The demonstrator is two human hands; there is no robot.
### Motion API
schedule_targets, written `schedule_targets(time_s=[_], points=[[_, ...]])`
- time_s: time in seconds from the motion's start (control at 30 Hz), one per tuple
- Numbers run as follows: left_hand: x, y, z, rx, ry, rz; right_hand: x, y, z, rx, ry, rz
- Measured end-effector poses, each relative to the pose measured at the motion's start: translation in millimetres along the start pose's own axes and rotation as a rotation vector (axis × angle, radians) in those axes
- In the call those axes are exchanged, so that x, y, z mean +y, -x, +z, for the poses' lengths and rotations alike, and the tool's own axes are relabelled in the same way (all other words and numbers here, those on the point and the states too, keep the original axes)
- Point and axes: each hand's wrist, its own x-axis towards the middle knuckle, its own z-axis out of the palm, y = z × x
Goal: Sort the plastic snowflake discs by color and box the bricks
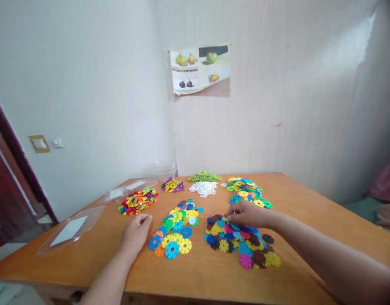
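Note:
My left hand (135,235) rests on the table with its fingers curled in and the thumb against them; nothing shows between them. Just right of it lies a loose pile of notched plastic discs (172,250) in blue, yellow, green and orange. Over another heap of notched discs (224,245), with brown, pink, yellow and dark blue ones, my right hand (246,213) reaches in from the right. Its fingertips are pinched together at the top of that heap. Whatever they hold is too small or hidden to make out.
Behind are piles of mixed building pieces (138,201), purple and yellow pieces (173,185), white squares (203,188), green pieces (204,177) and more discs (244,185). Clear lids (44,250) lie left on the wooden table (312,212); a clear tub (165,170) stands by the wall.

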Motion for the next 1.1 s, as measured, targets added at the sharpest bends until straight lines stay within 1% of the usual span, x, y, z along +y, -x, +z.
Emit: schedule_targets(time_s=[0.1, 0.2, 0.33, 0.43, 0.77, 0.83, 0.93, 1.0, 1.1], points=[[-2.2, -1.5, 1.7, 0.001, -0.024, 0.008, -11.6, -5.3, 2.3, 0.037, 0.024, -0.005], [-4.1, -2.4, 3.1, -0.003, -0.029, 0.019, -29.9, -13.2, 7.5, 0.053, 0.04, -0.02], [-6.0, -2.1, 4.8, 0.011, -0.038, 0.034, -55.9, -29.8, 18.7, 0.064, 0.07, -0.042], [-7.7, -1.9, 6.2, 0.011, -0.039, 0.047, -75.3, -44.0, 29.9, 0.048, 0.136, -0.074], [-5.3, 0.4, 5.0, -0.001, -0.055, 0.043, -142.1, -80.1, 80.5, 0.024, 0.465, -0.519], [-4.9, 0.6, 4.6, -0.001, -0.055, 0.05, -150.8, -86.1, 87.8, -0.003, 0.509, -0.552], [-6.0, -1.1, 4.7, -0.008, -0.052, 0.046, -157.7, -94.0, 95.3, -0.06, 0.551, -0.534], [-6.9, -3.1, 4.7, -0.022, -0.051, 0.047, -158.8, -98.0, 98.3, -0.064, 0.563, -0.524], [-7.5, -5.3, 4.1, -0.044, -0.058, 0.046, -159.1, -100.9, 100.2, -0.034, 0.573, -0.522]])
